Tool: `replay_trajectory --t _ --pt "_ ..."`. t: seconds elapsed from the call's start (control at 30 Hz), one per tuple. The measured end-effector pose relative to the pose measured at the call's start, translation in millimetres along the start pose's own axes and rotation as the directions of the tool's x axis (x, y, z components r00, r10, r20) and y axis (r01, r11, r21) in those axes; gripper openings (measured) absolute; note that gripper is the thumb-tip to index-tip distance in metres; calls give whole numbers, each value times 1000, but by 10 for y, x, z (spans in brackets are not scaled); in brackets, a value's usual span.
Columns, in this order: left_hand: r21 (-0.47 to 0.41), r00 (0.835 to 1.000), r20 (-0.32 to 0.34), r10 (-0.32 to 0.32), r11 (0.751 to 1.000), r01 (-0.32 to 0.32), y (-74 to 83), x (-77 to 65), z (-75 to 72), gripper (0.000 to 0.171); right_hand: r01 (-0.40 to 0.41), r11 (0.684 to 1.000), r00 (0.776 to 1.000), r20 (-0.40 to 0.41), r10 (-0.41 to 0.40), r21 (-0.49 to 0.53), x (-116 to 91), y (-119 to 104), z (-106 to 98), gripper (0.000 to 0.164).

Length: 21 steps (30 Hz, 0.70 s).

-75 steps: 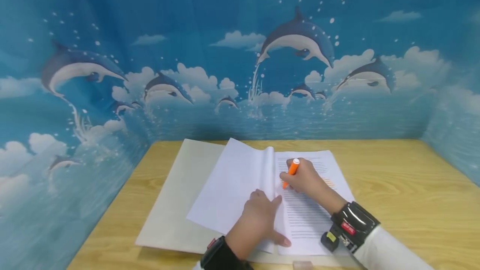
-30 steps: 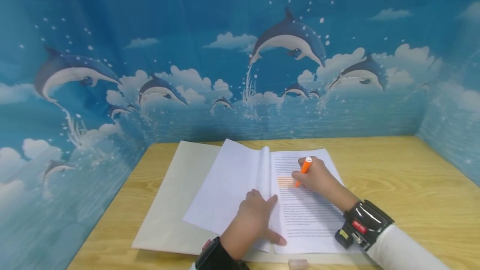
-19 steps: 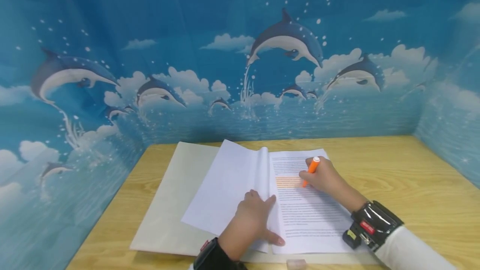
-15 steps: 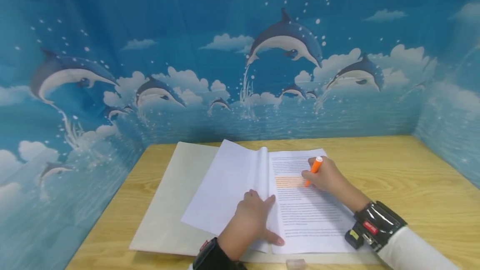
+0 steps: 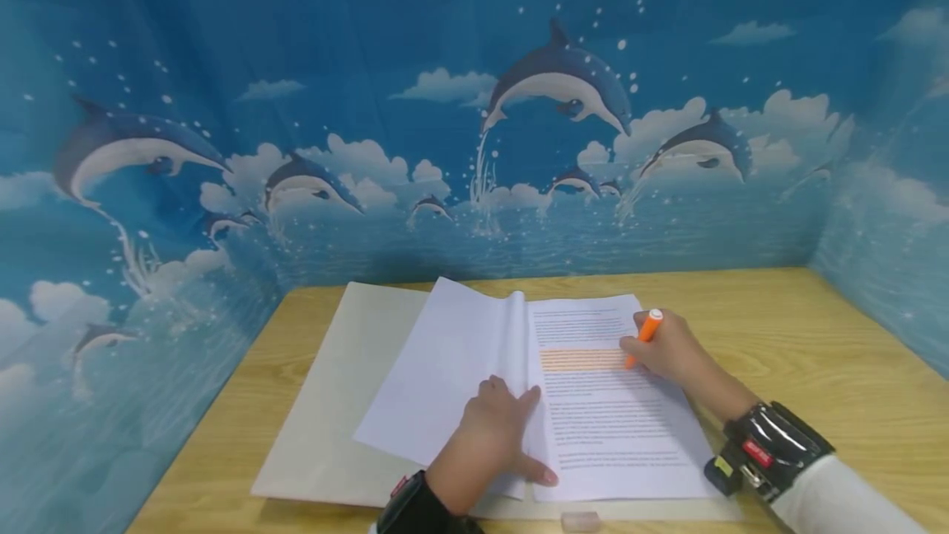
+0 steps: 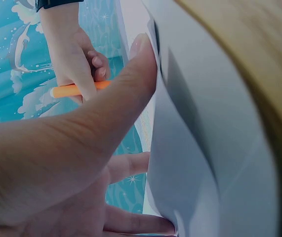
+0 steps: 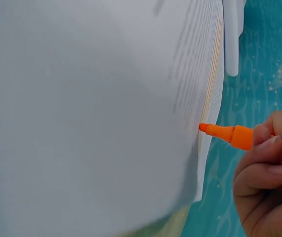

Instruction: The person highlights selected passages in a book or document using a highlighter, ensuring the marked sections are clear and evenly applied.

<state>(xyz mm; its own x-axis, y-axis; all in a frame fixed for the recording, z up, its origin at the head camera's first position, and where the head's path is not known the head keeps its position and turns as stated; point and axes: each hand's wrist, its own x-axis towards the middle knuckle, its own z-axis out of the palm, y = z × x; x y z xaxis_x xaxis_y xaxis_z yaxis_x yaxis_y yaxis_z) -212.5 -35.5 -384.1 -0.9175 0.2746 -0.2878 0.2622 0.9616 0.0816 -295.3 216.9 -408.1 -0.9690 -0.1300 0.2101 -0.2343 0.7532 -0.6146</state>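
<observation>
An orange highlighter (image 5: 642, 339) is held in my right hand (image 5: 670, 348), its tip at the right end of the orange-marked lines on the printed page (image 5: 615, 427). In the right wrist view the highlighter's tip (image 7: 203, 127) meets the page close to its edge, with curled fingers round the barrel. My left hand (image 5: 495, 427) rests with spread fingers along the inner fold, thumb on the printed page's lower left corner. Under that palm lies a turned-over white sheet (image 5: 445, 369). The left wrist view shows the left thumb (image 6: 131, 79) pressing on paper.
The papers lie on an opened cream folder (image 5: 319, 427) on a wooden table (image 5: 801, 336). A small translucent block (image 5: 580, 522) sits by the folder's front edge. Behind the table hangs a blue dolphin-print curtain (image 5: 415, 105).
My right hand has drawn the highlighter rightwards across the page, and the orange marking now reaches almost to the right end of the lines. My left hand has stayed on the paper.
</observation>
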Motion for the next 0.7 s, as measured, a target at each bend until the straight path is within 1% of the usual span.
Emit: replay_trajectory --t 0.13,0.3,0.37,0.47,0.57,0.7 --pt "7 1000 -3 -1 1000 1 -4 13 18 116 -15 1000 1000 -7 15 -10 -18 58 -55 35" --pt "16 1000 -9 -3 1000 3 -8 11 14 116 -13 1000 1000 -18 13 -3 -36 95 -108 35" --pt "7 1000 -5 -9 1000 9 -12 10 10 116 1 1000 1000 -20 -1 -6 -36 96 -115 35" --pt "18 1000 -4 -11 1000 11 -18 9 9 116 20 999 1000 -7 -20 -26 -22 77 -118 33" --pt "25 1000 -10 1 1000 -1 -22 10 15 116 41 998 999 -16 -42 -48 -1 10 -114 34" --pt "6 1000 2 5 1000 -5 -6 18 16 115 74 997 997 -35 -74 -16 10 -201 -48 35"
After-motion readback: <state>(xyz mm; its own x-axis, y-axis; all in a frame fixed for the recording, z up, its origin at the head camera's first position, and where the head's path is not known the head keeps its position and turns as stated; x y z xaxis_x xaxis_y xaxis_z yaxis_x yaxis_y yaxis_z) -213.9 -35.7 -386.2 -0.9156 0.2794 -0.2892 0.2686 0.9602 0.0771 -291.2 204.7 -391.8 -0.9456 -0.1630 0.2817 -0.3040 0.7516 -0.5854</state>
